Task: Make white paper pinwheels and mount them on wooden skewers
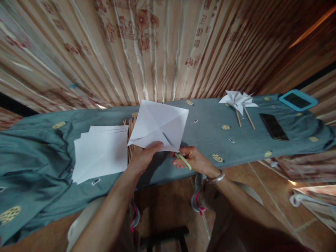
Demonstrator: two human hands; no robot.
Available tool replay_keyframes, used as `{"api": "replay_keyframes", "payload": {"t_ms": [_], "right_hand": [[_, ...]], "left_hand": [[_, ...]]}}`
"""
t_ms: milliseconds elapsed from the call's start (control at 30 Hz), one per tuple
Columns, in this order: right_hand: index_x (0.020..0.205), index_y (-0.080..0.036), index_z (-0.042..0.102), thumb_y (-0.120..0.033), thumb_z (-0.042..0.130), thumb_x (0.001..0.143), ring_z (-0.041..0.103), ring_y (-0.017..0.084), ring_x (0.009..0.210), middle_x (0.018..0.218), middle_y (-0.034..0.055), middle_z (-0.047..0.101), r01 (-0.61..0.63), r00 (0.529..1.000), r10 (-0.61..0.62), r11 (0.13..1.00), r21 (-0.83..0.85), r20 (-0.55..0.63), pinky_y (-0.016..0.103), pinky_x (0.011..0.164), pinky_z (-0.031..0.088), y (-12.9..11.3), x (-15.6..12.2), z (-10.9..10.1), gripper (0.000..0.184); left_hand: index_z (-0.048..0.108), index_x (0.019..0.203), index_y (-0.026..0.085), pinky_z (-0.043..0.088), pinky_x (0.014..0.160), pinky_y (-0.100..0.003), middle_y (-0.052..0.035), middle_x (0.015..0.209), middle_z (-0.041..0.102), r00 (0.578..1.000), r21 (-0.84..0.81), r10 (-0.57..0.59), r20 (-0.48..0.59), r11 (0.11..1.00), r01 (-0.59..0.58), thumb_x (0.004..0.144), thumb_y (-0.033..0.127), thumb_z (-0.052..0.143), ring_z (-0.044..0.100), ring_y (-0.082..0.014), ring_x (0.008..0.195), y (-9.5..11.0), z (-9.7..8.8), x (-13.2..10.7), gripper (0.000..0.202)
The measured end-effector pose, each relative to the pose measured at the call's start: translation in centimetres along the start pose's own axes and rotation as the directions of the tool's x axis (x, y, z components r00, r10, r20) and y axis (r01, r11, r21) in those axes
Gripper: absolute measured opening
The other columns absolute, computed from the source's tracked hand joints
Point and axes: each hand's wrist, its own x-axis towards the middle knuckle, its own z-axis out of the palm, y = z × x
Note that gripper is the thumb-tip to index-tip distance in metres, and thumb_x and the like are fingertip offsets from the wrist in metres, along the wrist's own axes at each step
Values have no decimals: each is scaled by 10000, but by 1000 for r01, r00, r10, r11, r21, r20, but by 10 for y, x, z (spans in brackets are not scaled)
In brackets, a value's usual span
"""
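Observation:
A creased white paper square [153, 120] is raised over the cloth, its fold lines crossing near the middle. My left hand [145, 154] grips its near edge, thumb on top and fingers hidden beneath. In my right hand [193, 159] are scissors with light green handles [185, 161]. Their blade lies along the diagonal crease at the near right corner, and a dark slit shows there. Left of the paper lies a stack of white sheets [102, 152]. Several thin wooden sticks [130, 129] are partly covered by the raised paper.
White paper pinwheels [237, 101] on sticks lie at the back right of the cloth-covered table [204, 140]. Beside them are a black phone [274, 126] and a blue-framed tablet [298, 100]. A patterned curtain [162, 52] hangs behind the table. A dark stool [165, 235] is below.

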Motion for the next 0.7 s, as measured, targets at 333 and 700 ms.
{"api": "replay_keyframes", "payload": {"t_ms": [333,700], "right_hand": [[793,-146,682,-506,856,516,485,60,477,553,-39,598,23,1000,-23,1000,-19,-3,179,456,388,4,1,-1,487],[793,-151,688,-522,861,484,492,66,468,544,-41,597,11,1000,-11,1000,-12,-13,187,448,395,4,2,-1,512]], "left_hand": [[675,860,141,511,776,-334,-67,906,712,1000,-1,-17,6,1000,17,544,289,764,625,-209,825,4,2,-2,360],[660,889,135,501,776,-338,-63,893,694,1000,5,-25,4,1000,25,532,300,762,624,-209,809,2,2,-2,406]]}}
